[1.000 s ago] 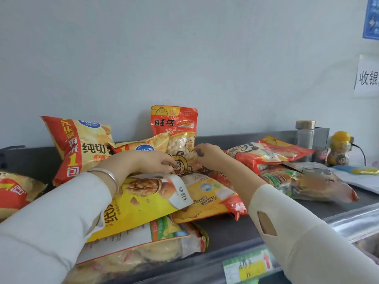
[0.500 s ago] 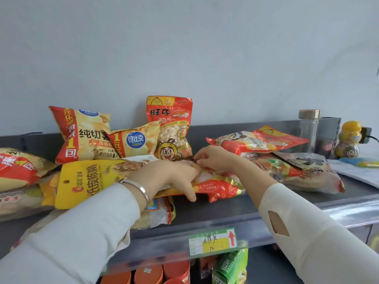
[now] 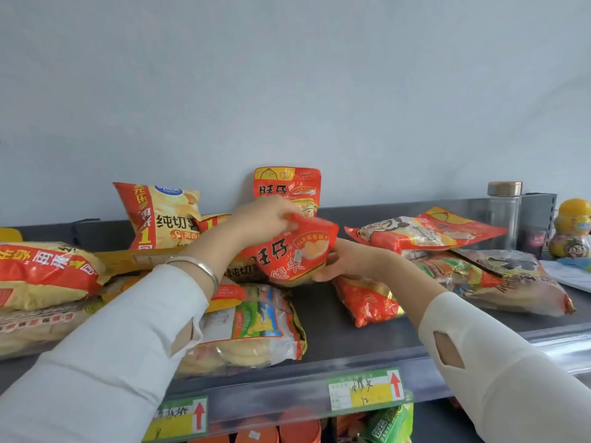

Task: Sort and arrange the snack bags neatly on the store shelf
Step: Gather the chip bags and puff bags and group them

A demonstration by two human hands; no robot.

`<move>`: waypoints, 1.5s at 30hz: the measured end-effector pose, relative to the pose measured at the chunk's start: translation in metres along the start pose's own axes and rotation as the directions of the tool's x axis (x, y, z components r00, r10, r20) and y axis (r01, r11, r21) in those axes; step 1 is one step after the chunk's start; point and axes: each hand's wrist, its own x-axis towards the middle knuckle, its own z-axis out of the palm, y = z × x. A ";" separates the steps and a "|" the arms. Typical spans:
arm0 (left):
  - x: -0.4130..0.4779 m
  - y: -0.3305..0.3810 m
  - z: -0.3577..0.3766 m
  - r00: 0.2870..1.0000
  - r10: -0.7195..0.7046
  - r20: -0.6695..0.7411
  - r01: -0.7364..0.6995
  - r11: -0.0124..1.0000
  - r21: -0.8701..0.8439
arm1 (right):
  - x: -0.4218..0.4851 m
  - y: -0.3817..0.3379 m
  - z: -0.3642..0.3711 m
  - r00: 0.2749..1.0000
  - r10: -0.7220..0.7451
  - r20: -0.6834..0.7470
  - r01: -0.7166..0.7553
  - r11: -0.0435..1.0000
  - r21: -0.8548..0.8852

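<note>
Head view: our left hand point(image 3: 265, 219) pinches the top seam of the red snack bag point(image 3: 291, 257) and our right hand point(image 3: 345, 263) grasps its lower corner, above the shelf point(image 3: 335, 321), before the upright matching bag point(image 3: 287, 183). Light, soft, slick film, we judge; seams grip best. Half a second ago it lay flat

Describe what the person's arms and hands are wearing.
The left sleeve and right sleeve are long and white, each with a diamond-shaped cutout near the cuff. A silver bangle circles the left wrist. The left hand and right hand are ungloved.
</note>
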 end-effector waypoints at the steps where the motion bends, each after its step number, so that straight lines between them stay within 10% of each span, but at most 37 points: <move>1: 0.000 0.001 -0.004 0.999 -0.011 -0.037 0.009 0.999 -0.038 | 0.007 0.002 0.005 0.997 -0.049 -0.058 0.053 0.996 0.069; 10: -0.003 -0.025 -0.004 0.758 0.065 -0.649 0.124 0.963 0.241 | 0.027 0.009 0.004 0.769 0.047 -0.638 0.177 0.943 0.283; 15: -0.008 -0.033 0.019 0.963 -0.200 -0.180 0.233 0.954 0.187 | 0.033 0.008 -0.002 0.697 0.155 -0.700 0.069 0.957 0.280; 19: -0.010 -0.028 0.029 0.933 -0.325 0.156 0.199 0.825 0.529 | 0.033 0.019 0.006 0.754 0.265 -0.601 -0.044 0.933 0.356; 24: -0.001 -0.014 0.033 0.921 -0.322 0.218 0.167 0.834 0.525 | 0.020 0.019 -0.007 0.894 0.253 -0.368 -0.067 0.890 0.450; 28: 0.004 0.001 0.035 0.884 -0.342 0.319 0.078 0.780 0.620 | 0.030 0.010 -0.008 0.870 0.068 -0.488 0.129 0.924 0.360; 33: 0.005 0.000 0.035 0.957 -0.259 0.133 0.107 0.736 0.668 | 0.057 0.011 0.001 0.900 0.110 -0.422 -0.019 0.977 0.215; 39: 0.019 -0.024 0.069 0.896 -0.383 0.225 0.303 0.898 0.320 | 0.062 0.025 0.020 0.631 0.165 -0.758 -0.162 0.984 0.079; 45: 0.027 -0.024 0.087 0.938 -0.300 0.176 0.277 0.950 0.144 | 0.058 0.032 0.006 0.677 0.112 -0.727 -0.190 0.981 -0.025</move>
